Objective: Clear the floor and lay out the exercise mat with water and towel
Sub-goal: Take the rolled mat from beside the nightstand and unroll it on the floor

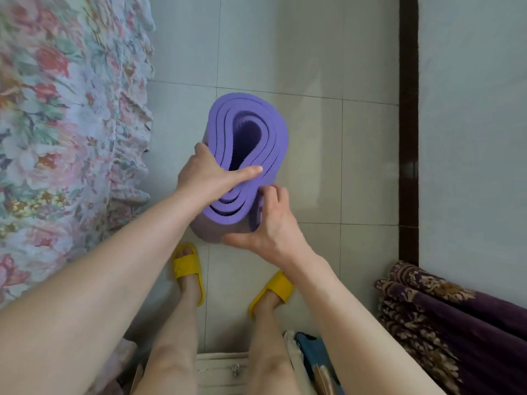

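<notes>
A rolled purple exercise mat (265, 129) stands on end on the tiled floor in front of me, its spiral top facing the camera. My left hand (208, 178) grips the mat's upper rim from the left, with the thumb lying across the roll's layers. My right hand (271, 223) clasps the near side of the roll, fingers curled on its outer flap and thumb under the lower wall. No water bottle or towel is visible.
A bed with a floral cover (65, 132) runs along the left. A dark baseboard strip (408, 138) marks the wall on the right. Folded purple patterned fabric (445, 315) lies at bottom right. Bags (310, 357) sit behind my feet in yellow slippers (189, 266).
</notes>
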